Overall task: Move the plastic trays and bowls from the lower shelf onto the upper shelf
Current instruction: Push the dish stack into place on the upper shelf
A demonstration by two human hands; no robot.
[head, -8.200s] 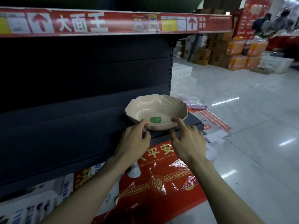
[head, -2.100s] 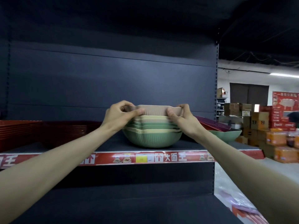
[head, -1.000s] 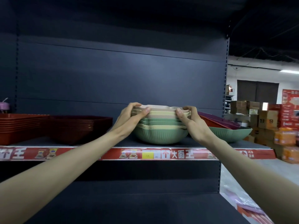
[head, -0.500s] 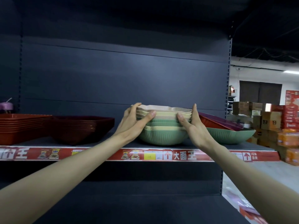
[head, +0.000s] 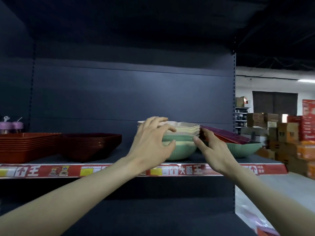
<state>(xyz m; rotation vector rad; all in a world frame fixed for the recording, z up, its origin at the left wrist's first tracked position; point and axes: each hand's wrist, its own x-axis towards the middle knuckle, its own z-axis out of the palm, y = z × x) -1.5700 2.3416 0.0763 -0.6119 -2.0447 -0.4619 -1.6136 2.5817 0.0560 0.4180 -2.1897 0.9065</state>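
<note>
A stack of several ribbed plastic bowls (head: 183, 139), beige on top and green below, stands on the upper shelf (head: 119, 171). My left hand (head: 151, 142) hovers in front of the stack's left side, fingers loosely spread and holding nothing. My right hand (head: 213, 150) is just right of the stack, fingers relaxed, apart from the bowls or barely touching them. To the right, a wide green bowl (head: 242, 149) holds tilted red and purple trays (head: 226, 135). Two stacks of red trays (head: 25, 147) and dark red trays (head: 90, 144) sit at the left.
Two purple-lidded containers (head: 12, 126) stand behind the left trays. The lower shelf (head: 153, 223) is a dark board below. Cardboard boxes (head: 288, 133) and orange packs pile up on the shop floor at the right.
Both hands have let go of the bowl stack and drawn back slightly toward me; half a second ago they held its sides. The beige bowl taken from the lower shelf now tops the stack.
</note>
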